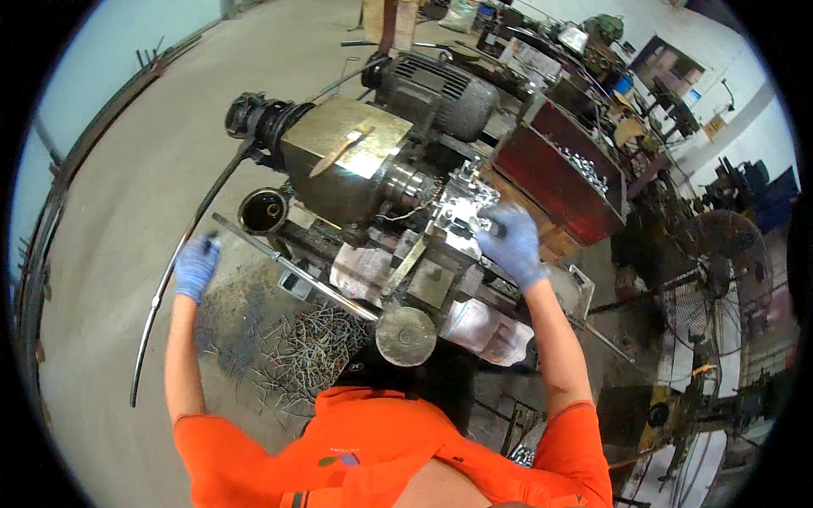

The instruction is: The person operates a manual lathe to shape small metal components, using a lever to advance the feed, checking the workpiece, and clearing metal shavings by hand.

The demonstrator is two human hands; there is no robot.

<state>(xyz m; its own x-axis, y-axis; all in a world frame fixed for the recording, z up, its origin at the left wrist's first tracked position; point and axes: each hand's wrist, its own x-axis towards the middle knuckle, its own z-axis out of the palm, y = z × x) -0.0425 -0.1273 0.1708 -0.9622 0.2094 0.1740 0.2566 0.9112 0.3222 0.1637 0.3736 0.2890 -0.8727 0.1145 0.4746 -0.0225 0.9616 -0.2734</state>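
My left hand (197, 266), in a blue glove, hangs left of the machine between a long dark bar (159, 288) and the free end of a steel lever (292, 267). Its fingers are curled together; a dark spot shows at their tips, and what they hold, if anything, is unclear. My right hand (513, 244), gloved alike, is at a shiny metal fixture (461, 212) beside the machine's spindle (408, 184). Those fingers are bent inward on the fixture, their tips partly hidden. A wooden-handled brush (337, 157) lies on the yellowish housing (306, 135).
A red bin (550, 182) of small metal parts stands beyond my right hand. Behind the housing sits an electric motor (440, 93). Rags (487, 332) and a round plate (406, 337) are close to my body. Thin metal rods (313, 351) lie heaped on the floor; a fan (716, 262) stands right.
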